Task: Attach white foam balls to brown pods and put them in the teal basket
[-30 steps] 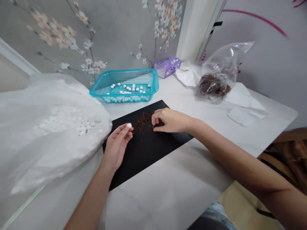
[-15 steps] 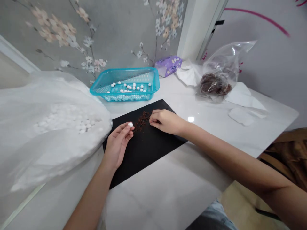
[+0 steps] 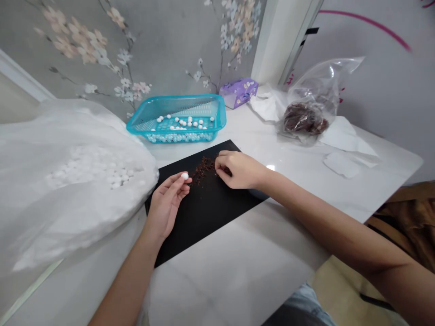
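My left hand point(image 3: 168, 203) pinches a small white ball point(image 3: 184, 176) between thumb and fingertips, above the left part of a black mat point(image 3: 210, 213). Small dark reddish-brown pieces point(image 3: 203, 170) lie scattered on the mat between my two hands. At their right end, my right hand point(image 3: 238, 170) is low over the mat with its fingers curled and the tips pressed together. Whether something is between those fingertips is hidden from me.
Behind the mat stands a turquoise plastic basket point(image 3: 219, 122) with several white balls. A large white bag point(image 3: 84, 203) of similar balls fills the left. To the right are a purple tissue pack point(image 3: 239, 93), a clear bag of brown material point(image 3: 304, 118) and white paper point(image 3: 341, 165).
My right hand has shifted slightly right along the brown pieces, its fingers still curled. My left hand stays nearly in place with the white ball.
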A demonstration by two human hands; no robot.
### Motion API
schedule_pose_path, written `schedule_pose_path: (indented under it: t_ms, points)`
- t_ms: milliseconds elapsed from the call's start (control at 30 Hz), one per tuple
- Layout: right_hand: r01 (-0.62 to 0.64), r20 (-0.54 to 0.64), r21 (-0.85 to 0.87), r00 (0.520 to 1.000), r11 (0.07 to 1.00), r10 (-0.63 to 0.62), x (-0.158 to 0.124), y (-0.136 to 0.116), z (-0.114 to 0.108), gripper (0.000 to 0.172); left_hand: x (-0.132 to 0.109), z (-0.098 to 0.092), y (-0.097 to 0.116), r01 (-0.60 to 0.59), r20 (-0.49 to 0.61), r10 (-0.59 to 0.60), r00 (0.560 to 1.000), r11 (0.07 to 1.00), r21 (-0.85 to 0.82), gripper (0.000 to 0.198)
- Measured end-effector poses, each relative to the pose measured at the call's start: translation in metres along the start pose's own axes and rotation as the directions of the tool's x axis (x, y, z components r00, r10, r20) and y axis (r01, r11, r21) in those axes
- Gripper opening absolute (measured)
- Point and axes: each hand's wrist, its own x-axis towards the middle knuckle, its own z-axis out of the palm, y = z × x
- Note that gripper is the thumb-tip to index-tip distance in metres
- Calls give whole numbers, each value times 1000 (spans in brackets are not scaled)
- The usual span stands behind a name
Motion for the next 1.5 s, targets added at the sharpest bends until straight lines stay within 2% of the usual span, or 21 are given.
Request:
schedule_pose_path:
  t_ms: [200, 267, 333, 367, 433, 500, 533, 600, 733, 833, 967, 1267, 1500]
  points:
    - [24, 23, -16, 999, 1000, -23, 3, 2, 8, 13, 0, 0, 0, 3, 5, -3, 1000, 1000, 2, 19]
    - [50, -45, 76, 998, 996, -47, 3, -1, 9, 12, -1, -1, 0, 0, 9, -1, 1000, 1000, 9, 19]
    - [74, -143, 299, 989, 951, -32, 3, -7, 10, 8, -1, -1, 0, -2, 13, 1, 1000, 1000, 22, 18]
    - [84, -173, 451, 985, 889, -5, 2, -12, 10, 6, -1, 0, 0, -2, 17, 2, 1000, 999, 32, 18]
    - [70, -146, 743, 987, 666, 60, 1, -22, 12, 8, -2, 0, 0, -5, 31, 3, 1000, 998, 61, 18]
    - [5, -44, 911, 995, 413, 85, 1, -31, 15, 10, -2, 0, 0, -9, 49, 4, 999, 996, 94, 19]
    - [-36, 10, 947, 997, 318, 82, 0, -33, 16, 11, -3, 0, 0, -11, 55, 5, 998, 994, 109, 20]
    - [-112, 100, 973, 993, 204, 68, 0, -36, 20, 10, -3, -1, 0, -23, 58, 16, 998, 991, 134, 19]
    - [-181, 178, 977, 983, 110, 34, 0, -35, 24, 5, -5, -1, 1, -52, 62, 42, 997, 985, 165, 19]
    - [-150, 147, 984, 989, 92, 35, -1, -35, 25, 5, -6, -1, 1, -55, 70, 43, 997, 984, 169, 19]
    - [-95, 89, 987, 995, 131, 51, -2, -36, 24, 7, -6, -1, 0, -58, 81, 45, 996, 984, 167, 18]
    - [-94, 87, 972, 995, 214, 41, -2, -36, 27, 5, -7, -2, 0, -73, 96, 59, 994, 985, 157, 15]
    - [-67, 62, 968, 998, 242, 27, -2, -36, 28, 8, -5, -1, -2, -70, 76, 59, 995, 987, 148, 16]
